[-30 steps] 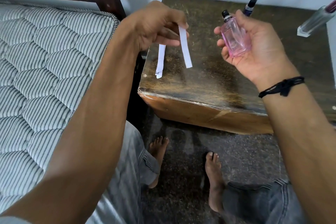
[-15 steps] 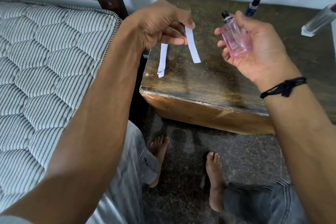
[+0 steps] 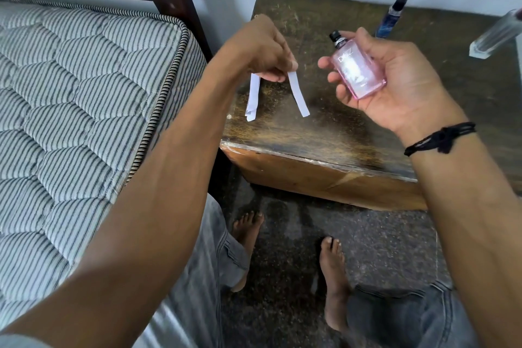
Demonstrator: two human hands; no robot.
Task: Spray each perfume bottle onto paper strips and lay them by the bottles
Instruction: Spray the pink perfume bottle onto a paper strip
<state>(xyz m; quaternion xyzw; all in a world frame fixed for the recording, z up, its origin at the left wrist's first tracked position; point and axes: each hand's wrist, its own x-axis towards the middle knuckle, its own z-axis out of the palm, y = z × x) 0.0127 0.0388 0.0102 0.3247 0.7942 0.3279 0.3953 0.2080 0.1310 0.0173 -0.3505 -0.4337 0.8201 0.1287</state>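
The pink perfume bottle (image 3: 358, 70) is gripped in the right hand (image 3: 395, 85), long axis tilted, nozzle (image 3: 335, 36) uppermost, while 1 paper strip (image 3: 298, 93) is pinched hanging below the left hand (image 3: 265, 51), just beside the bottle, seemingly faced by the nozzle.

My left hand (image 3: 265, 51) hangs above the nine-o'clock edge of the table (image 3: 324, 135), its fingers (image 3: 275, 76) pinching a single paper strip (image 3: 298, 93) that dangles toward five o'clock, while a bundle of strips (image 3: 253, 97) droops from the same hand at its seven o'clock. My right hand (image 3: 395, 85), palm up, grips the pink perfume bottle (image 3: 357, 70), its black nozzle pointing to eleven o'clock, apart from the strip. Beyond it on the table, a slim blue bottle (image 3: 391, 17) sits at one o'clock and a clear bottle (image 3: 494, 37) at two o'clock.
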